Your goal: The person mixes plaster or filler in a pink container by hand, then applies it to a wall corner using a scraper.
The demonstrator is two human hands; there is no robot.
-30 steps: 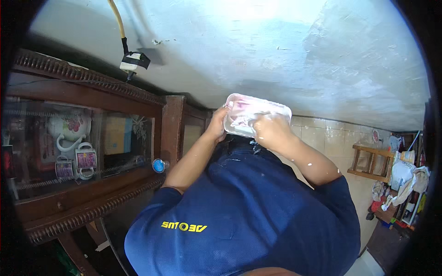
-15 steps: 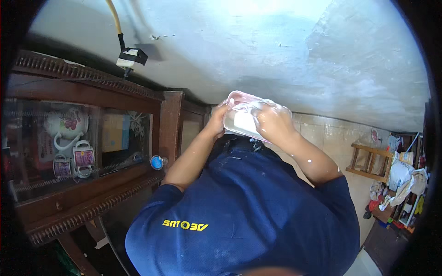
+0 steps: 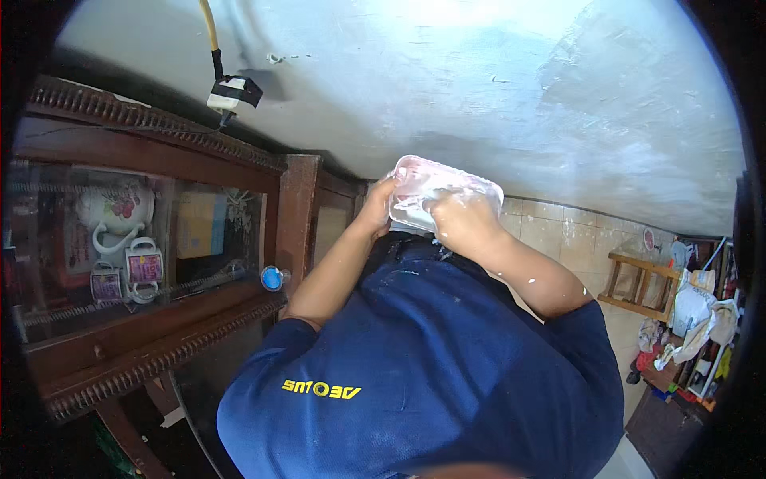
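Observation:
In front of my body a shallow pinkish-white plastic tub (image 3: 411, 169) is tilted, its inside smeared with a white paste. My left hand (image 3: 378, 209) is closed on the tub's left side, thumb at the rim. Over the tub's right part is my right hand (image 3: 467, 222), with its fingers curled down into the tub. Whatever those fingers grip, if anything, is hidden by the hand. White specks dot my right forearm (image 3: 533, 271).
A pale, patchy wall (image 3: 479, 96) rises ahead, with a taped socket box (image 3: 234, 94) hanging on a yellow cable. To the left stands a dark wooden glass-fronted cabinet (image 3: 299, 215) holding mugs and a teapot. A wooden stool (image 3: 641, 283) and piled household items (image 3: 694, 311) are at right.
My right hand has shifted slightly left and down within the tub. A flat white patch that showed beside its fingers is now mostly out of sight. My left hand keeps its hold.

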